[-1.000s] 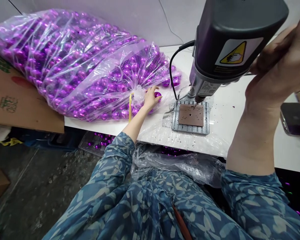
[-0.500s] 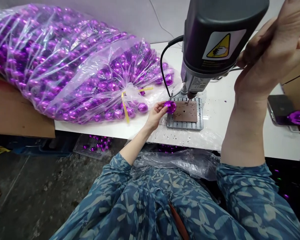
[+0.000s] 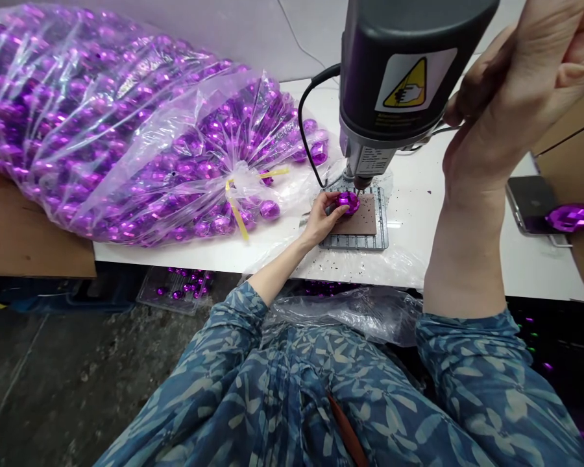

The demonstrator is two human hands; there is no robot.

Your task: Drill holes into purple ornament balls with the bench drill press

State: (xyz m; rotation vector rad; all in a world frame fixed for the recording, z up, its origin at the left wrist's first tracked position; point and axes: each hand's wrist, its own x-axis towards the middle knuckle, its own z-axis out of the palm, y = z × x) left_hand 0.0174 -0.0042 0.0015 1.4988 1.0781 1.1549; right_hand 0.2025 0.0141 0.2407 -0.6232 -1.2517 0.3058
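Left hand [image 3: 324,217]: what did it hold?

Fingers and thumb were closed around a glossy faceted purple bauble [image 3: 348,202], near the centre of the frame, with the ball resting at the fingertips.

Where did that bauble lie relative to the drill?

Close beside the tip of a thin steel bit [image 3: 365,189] on a grey-and-black bench drill [image 3: 394,71], and above a square brown pad [image 3: 365,220] set on a ribbed grey metal jig [image 3: 355,242]. Whether ball and bit touched could not be told from this angle.

Right hand [image 3: 511,110]: what was its state?

Raised at upper right, it was curled closed on a slim metal lever [image 3: 448,130] at the side of the drill.

Which step did this pose suggest, and what did the next move call for?

Judged from the pose, the bauble was being positioned at the bit. The moment called for a steady left hand and a controlled pull on the lever.

What surrounded the hands?

At upper left lay a clear plastic bag [image 3: 126,143] packed with purple baubles and tied with a yellow strap [image 3: 236,217]. At far right were a black smartphone [image 3: 530,204] and a loose purple bauble [image 3: 573,217]. Dark specks dotted the white tabletop [image 3: 418,220].
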